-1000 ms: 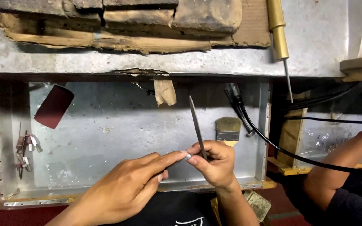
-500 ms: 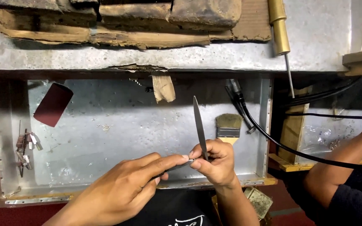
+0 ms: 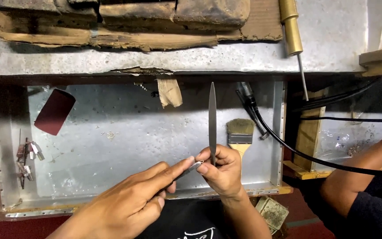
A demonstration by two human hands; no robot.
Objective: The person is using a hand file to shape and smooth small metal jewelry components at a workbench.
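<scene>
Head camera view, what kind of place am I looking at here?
Probably a small metalworking or jewellery bench: a riveted metal tray under the bench edge, a needle file upright in the right hand, and a flat brush lying in the tray.

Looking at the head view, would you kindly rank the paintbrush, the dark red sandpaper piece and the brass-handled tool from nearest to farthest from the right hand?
1. Paintbrush, just beyond the right hand.
2. Brass-handled tool, upper right on the ledge.
3. Dark red sandpaper piece, far left in the tray.

The file [image 3: 212, 119] has swung upright — earlier it leaned left.
</scene>
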